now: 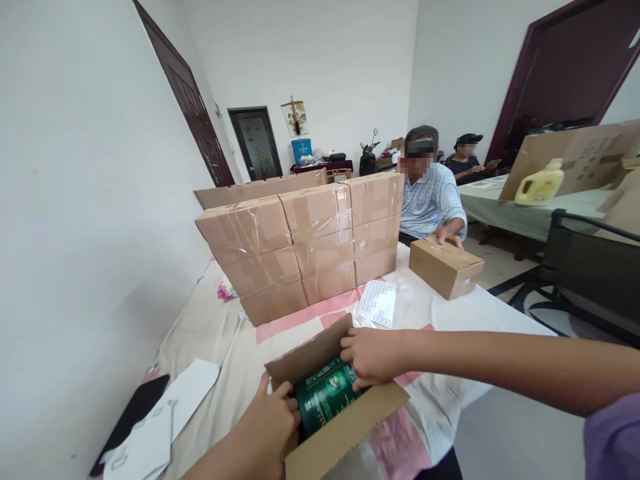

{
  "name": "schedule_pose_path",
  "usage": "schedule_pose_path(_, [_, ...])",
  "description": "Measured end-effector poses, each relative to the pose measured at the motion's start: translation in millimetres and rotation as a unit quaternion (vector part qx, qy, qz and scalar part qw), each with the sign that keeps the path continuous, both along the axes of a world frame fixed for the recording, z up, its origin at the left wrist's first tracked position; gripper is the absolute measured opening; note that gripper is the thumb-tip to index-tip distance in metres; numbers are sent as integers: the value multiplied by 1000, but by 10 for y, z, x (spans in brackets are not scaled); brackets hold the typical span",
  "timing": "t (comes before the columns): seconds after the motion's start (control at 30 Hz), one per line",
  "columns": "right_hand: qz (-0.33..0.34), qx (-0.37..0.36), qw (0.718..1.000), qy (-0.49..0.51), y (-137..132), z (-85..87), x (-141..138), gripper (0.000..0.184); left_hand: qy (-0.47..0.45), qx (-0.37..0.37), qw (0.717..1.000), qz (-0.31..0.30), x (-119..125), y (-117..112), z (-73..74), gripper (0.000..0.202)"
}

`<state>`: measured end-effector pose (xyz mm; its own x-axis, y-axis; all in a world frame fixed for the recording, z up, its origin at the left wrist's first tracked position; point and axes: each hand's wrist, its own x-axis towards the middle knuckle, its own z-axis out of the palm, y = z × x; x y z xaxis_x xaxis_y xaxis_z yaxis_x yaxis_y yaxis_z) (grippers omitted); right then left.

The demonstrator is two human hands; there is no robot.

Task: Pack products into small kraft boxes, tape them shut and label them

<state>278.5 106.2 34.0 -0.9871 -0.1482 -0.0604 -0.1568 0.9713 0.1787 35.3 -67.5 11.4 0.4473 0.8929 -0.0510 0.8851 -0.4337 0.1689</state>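
Note:
An open cardboard box [345,433] stands in front of me with its long flaps raised. Inside lie green printed containers [330,393] with pale lettering; whether they are cans or packets I cannot tell. My left hand [273,420] is curled over the box's left end, fingers bent inside beside the green containers. At the opposite end, my right hand [375,357] has its fingers folded over the box's edge, close to the green surface. The fingertips of both hands are partly hidden.
Stacked taped cartons [320,247] form a wall behind the box. Across the table, a person [433,187] rests a hand on a closed carton [447,265]. A sticker sheet [377,303] lies near the stack. White papers [165,420] and a black flat object [133,420] lie at left.

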Motion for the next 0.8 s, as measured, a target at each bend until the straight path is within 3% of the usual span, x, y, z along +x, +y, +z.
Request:
schedule_pose_path(0.13, [-2,41,998,-45,-27,20,-44,33,64,18,998,-23,-56,-20,-179,20])
schedule_pose_path(0.33, [5,91,991,-102,-72,141,-73,16,125,56,990,13,-26,-148,-373,40])
schedule_pose_path(0.43, [-4,91,990,-110,-103,160,-56,12,141,106,984,-17,1,-256,-379,37])
schedule_pose_path(0.53, [2,81,993,-89,-155,108,-33,17,152,201,967,-25,-19,-366,-386,24])
schedule_pose_path(0.7, [0,84,994,-72,-198,7,-28,9,77,336,937,-50,-254,-491,-483,21])
schedule_pose_path(0.8, [13,67,996,-57,-145,21,-22,18,-47,394,918,15,-454,-615,-740,31])
